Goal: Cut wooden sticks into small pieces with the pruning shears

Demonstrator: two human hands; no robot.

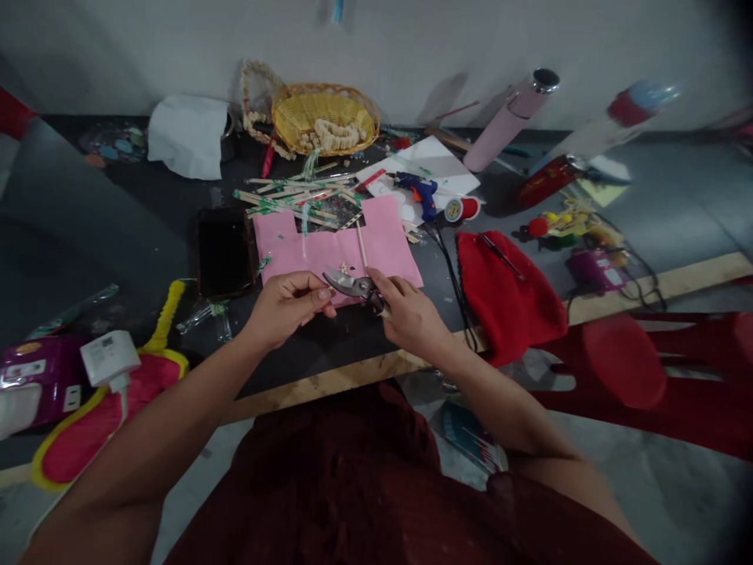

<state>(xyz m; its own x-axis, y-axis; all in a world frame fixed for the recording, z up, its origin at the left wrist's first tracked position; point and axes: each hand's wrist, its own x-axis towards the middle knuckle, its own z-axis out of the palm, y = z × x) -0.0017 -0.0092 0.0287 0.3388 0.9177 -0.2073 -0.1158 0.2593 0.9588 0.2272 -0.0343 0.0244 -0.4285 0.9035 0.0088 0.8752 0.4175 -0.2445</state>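
My right hand point(415, 315) is wrapped around a pair of pruning shears point(348, 284), their blades pointing left over a sheet of pink paper point(321, 253). Close to the blade tips, my left hand point(291, 308) pinches a thin wooden stick point(332, 291), of which only a short end shows. On the paper, just beyond the shears, lie a few small pale cut pieces point(344, 268). A longer wooden stick point(361, 245) rests on the paper, reaching toward my right hand.
Behind the paper are several wrapped chopsticks point(294, 193), a yellow basket point(294, 118), a blue glue gun point(420, 192) and a red thread spool point(467, 209). A phone point(223, 253) lies left; a red cloth point(506, 290) hangs over the table edge at right. A pink flask point(509, 122) stands behind.
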